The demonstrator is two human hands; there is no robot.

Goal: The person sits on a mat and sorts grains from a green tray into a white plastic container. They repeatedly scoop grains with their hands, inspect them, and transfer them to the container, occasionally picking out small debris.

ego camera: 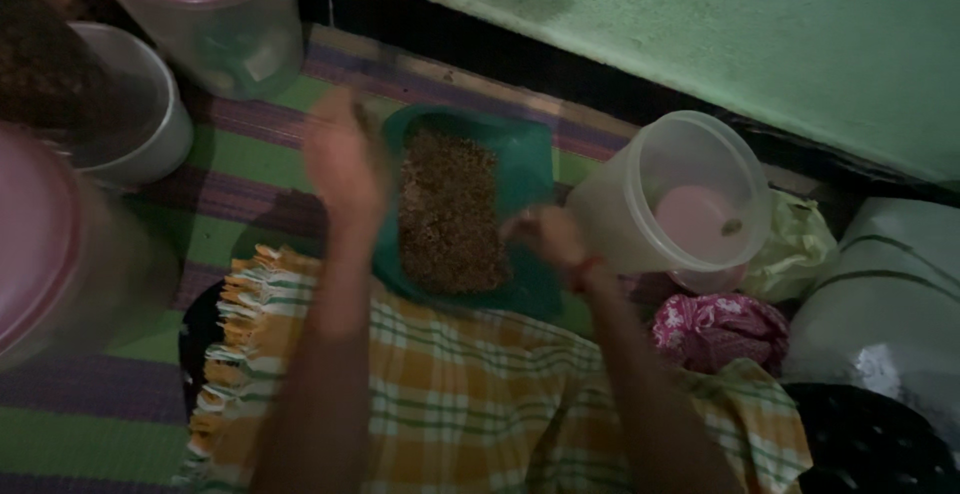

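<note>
While sorting brown grain on the one green tray (530, 154), set on the striped mat (240, 184) past the checked cloth (450, 384), best kept level, picked slowly. Counted: two pink-lidded jars, one open clear tub (690, 194). Left hand (345, 159) blurred, grip unclear; right hand (548, 236) loosely curled at the grain's edge.

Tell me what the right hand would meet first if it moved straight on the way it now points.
Probably the brown grains in the green plastic tray: the right hand points left at the tray's right edge. The picture is blurred, so depth is uncertain.
</note>
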